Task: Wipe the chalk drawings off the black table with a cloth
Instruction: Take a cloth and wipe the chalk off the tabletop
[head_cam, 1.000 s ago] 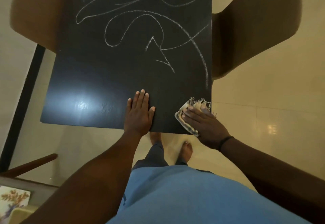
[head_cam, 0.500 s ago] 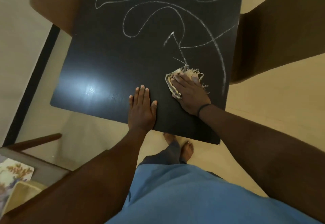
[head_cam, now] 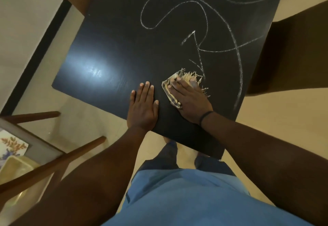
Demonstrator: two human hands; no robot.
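My right hand [head_cam: 190, 99] presses the frayed, fringed cloth [head_cam: 179, 83] flat-fingered on the matte black table [head_cam: 115, 48]; my left hand [head_cam: 142, 108] lies flat, fingers straight.

Readable text: none anywhere.
Table [head_cam: 110, 51]: chalk lines [head_cam: 204, 12] only, loops and a zigzag, forming no letters or numbers.
Cloth [head_cam: 170, 90]: no label or brand showing.
Shirt [head_cam: 191, 199]: plain blue, no print.
Picture [head_cam: 12, 146] at the left edge: a leafy pattern, no words.
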